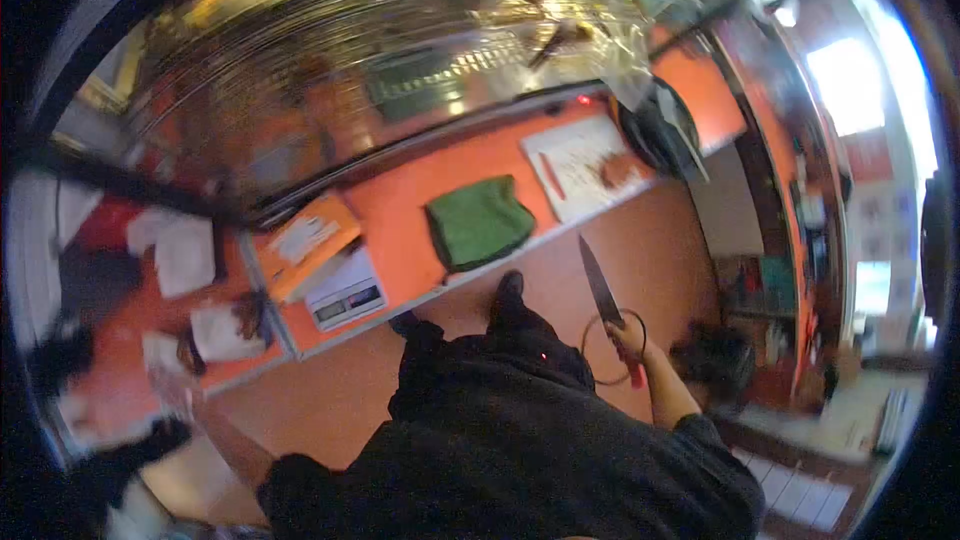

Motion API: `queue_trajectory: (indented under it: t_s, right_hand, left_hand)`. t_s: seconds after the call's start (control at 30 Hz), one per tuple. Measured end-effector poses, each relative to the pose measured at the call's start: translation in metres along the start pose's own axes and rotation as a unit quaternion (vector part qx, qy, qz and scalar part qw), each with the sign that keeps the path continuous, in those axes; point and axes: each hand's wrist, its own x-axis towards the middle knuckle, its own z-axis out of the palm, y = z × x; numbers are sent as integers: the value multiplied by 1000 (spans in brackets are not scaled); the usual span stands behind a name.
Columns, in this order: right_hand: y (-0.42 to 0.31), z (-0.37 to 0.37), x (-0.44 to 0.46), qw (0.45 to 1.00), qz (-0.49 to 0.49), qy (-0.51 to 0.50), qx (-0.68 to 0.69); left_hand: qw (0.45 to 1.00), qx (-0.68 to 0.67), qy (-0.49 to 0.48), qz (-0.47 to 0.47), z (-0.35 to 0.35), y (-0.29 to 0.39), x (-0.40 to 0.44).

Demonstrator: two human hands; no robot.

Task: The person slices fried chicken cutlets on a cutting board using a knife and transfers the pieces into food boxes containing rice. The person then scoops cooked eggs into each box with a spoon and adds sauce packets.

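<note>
Knife upheld over the floor, clear of the bench, in a closed right hand.
From where I stand, its blade points toward the white board, where brown pieces suggest some cutting is done; what remains I can't tell. A green cloth lies beside the board. The left hand blurs near white wrappings, its openness and any hold unclear.
</note>
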Motion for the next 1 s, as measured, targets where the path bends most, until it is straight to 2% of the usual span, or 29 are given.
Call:
queue_trajectory:
  t_s: [0.1,0.13,0.2,0.27,0.33,0.37,0.4,0.43,0.47,0.5,0.53,0.57,0.63,0.67,0.73,0.77,0.83,0.9,0.97,1.0]
  right_hand:
    - [35,-3,6,994,82,29,72]
    - [51,-2,11,990,105,31,94]
    - [101,-4,29,987,68,70,128]
    - [138,-13,39,986,60,79,132]
    - [163,-26,57,986,60,69,138]
    - [174,-38,67,983,82,86,136]
    - [181,-52,72,980,110,101,132]
    - [188,-64,82,976,132,115,127]
    - [189,-78,87,976,137,103,138]
    - [186,-94,87,972,96,116,181]
    - [187,-107,91,965,58,128,223]
    - [194,-115,96,964,72,112,230]
    - [209,-133,108,937,151,135,286]
    - [213,-139,108,934,151,147,289]
    - [231,-145,112,936,160,135,284]
    - [243,-146,114,938,159,135,277]
    - [277,-138,123,934,162,100,304]
    - [307,-125,127,941,165,80,284]
    - [319,-116,129,945,185,72,260]
    - [321,-114,132,946,197,66,249]
  left_hand:
    - [985,-135,103,44,-53,76,-32]
    - [976,-177,109,63,-70,104,-44]
    - [949,-283,72,122,-94,172,-74]
    - [901,-387,-27,195,-105,252,-107]
    - [821,-464,-176,283,-99,359,-141]
    - [785,-471,-240,325,-92,416,-160]
    - [785,-426,-302,333,-82,472,-182]
    - [743,-433,-281,426,-76,533,-191]
    - [741,-423,-350,387,-63,584,-211]
    - [701,-461,-383,387,-50,635,-227]
    - [718,-434,-364,404,-37,675,-246]
    - [733,-406,-350,419,-27,705,-267]
    - [757,-331,-445,347,-29,770,-295]
    - [757,-317,-453,349,-15,783,-311]
    - [772,-321,-391,384,11,793,-338]
    - [773,-307,-399,386,19,792,-347]
    - [793,-311,-316,418,29,792,-353]
    - [783,-300,-349,417,46,782,-356]
    - [723,-364,-554,194,26,786,-346]
    - [703,-385,-567,187,20,790,-339]
